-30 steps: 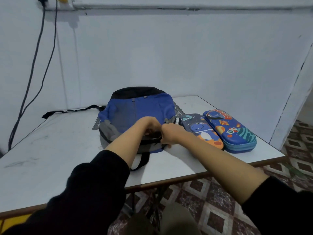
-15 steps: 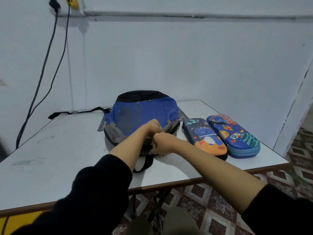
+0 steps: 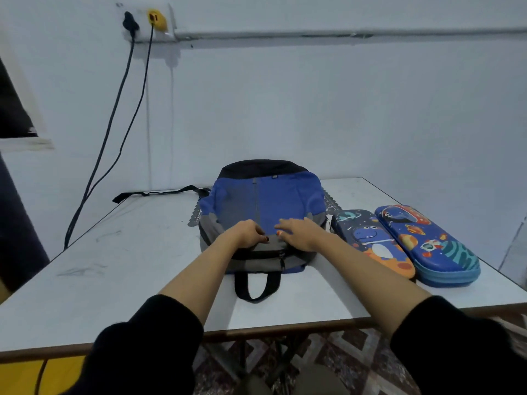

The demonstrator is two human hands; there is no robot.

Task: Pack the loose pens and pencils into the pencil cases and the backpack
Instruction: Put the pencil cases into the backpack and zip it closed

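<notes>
Backpack (image 3: 285,195) under left grip (image 3: 248,234), seemingly pinched.

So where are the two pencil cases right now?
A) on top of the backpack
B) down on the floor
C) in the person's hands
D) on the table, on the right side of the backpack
D: the dinosaur pencil case and the bright blue pencil case lie closed, side by side on the table, to the right of the backpack.
</notes>
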